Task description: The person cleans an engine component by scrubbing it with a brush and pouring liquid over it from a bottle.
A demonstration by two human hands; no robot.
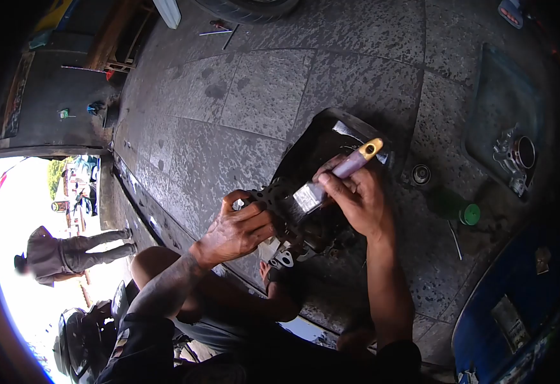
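Metal part [281,201]: over the black tray [318,144]; probably heavy, stiff, perhaps slick; best held by its rim. Your left hand [238,227]: clamped on its edge. Your right hand [362,200]: fingers clamped on the brush [310,196], likely light.

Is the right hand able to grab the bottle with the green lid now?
Probably not: the right hand is holding the brush. Once free, it likely could: nothing seems to block its way to the bottle.
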